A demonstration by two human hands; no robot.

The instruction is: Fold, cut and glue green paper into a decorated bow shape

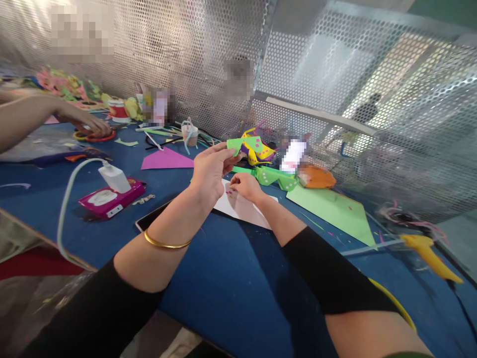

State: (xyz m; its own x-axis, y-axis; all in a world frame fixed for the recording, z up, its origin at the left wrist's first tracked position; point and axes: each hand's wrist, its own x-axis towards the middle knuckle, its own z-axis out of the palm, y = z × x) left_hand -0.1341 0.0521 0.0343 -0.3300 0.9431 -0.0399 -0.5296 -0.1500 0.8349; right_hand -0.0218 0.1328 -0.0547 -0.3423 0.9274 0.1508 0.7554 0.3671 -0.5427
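Observation:
My left hand (pixel 210 166) is raised over the table, its fingers pinching a green foam piece (pixel 244 144) that bears small pink squares. Lower and to the right, my right hand (pixel 246 186) is closed in a pinch just over a white sheet (pixel 257 211). A few small pink bits (pixel 229 192) lie on that sheet by the fingertips. Whatever the right fingertips hold is too small to make out. Past the right hand rests a green foam strip with white squares (pixel 278 178). Yellow and purple foam pieces (pixel 257 156) lie behind the left hand.
A magenta power strip (pixel 112 199) with a white plug and cable stands at left, near a purple sheet (pixel 169 159). On the right are a light green sheet (pixel 335 211) and a yellow glue gun (pixel 428 253). A co-worker's hand (pixel 87 122) is near orange-handled scissors (pixel 100 136).

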